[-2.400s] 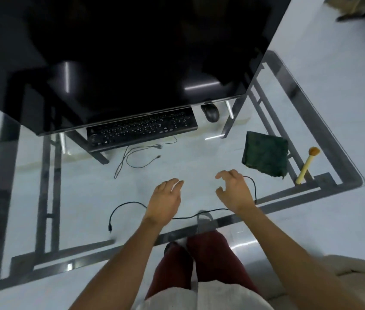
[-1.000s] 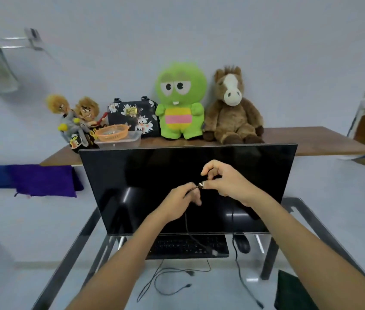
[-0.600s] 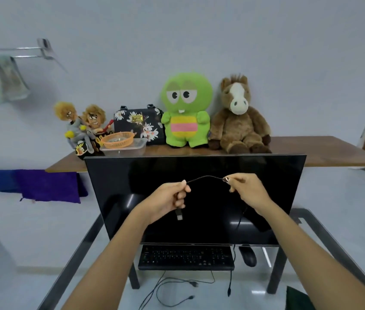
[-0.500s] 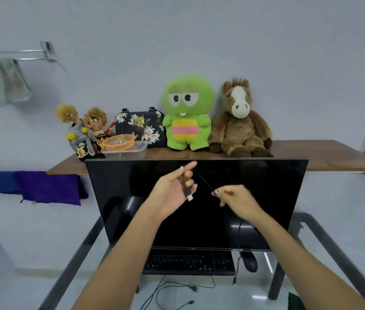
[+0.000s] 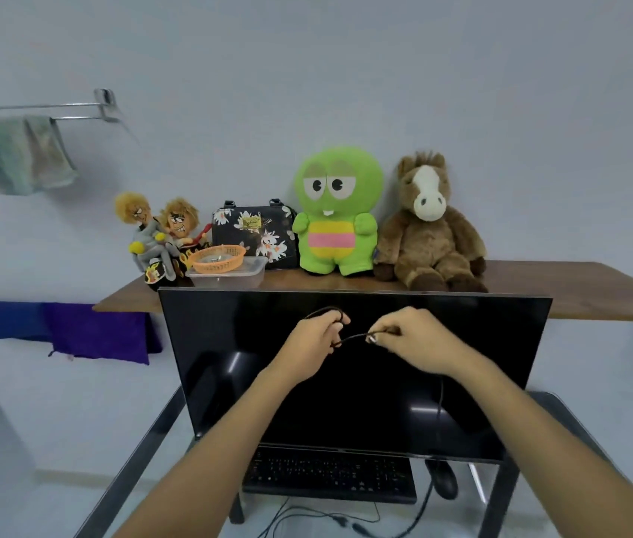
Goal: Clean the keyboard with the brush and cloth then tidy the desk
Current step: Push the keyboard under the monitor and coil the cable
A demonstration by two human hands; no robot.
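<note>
Both my hands are raised in front of the dark monitor (image 5: 353, 382), holding a thin black cable (image 5: 353, 337). My left hand (image 5: 315, 345) has the cable looped round its curled fingers. My right hand (image 5: 416, 339) pinches the cable a short way to the right, and the rest of the cable hangs down from it toward the desk. The black keyboard (image 5: 328, 475) lies on the glass desk (image 5: 140, 460) under the monitor's lower edge. The brush and the cloth are out of view.
A black mouse (image 5: 443, 479) sits right of the keyboard, and other loose cables (image 5: 326, 518) lie in front of it. Behind the monitor a wooden shelf (image 5: 579, 283) carries plush toys, a floral bag and an orange basket (image 5: 218, 258). A towel hangs at the upper left.
The view has swung up from the desk top to the monitor. My hands picked the black cable off the desk, and the left hand has wound a loop of it round its fingers.
</note>
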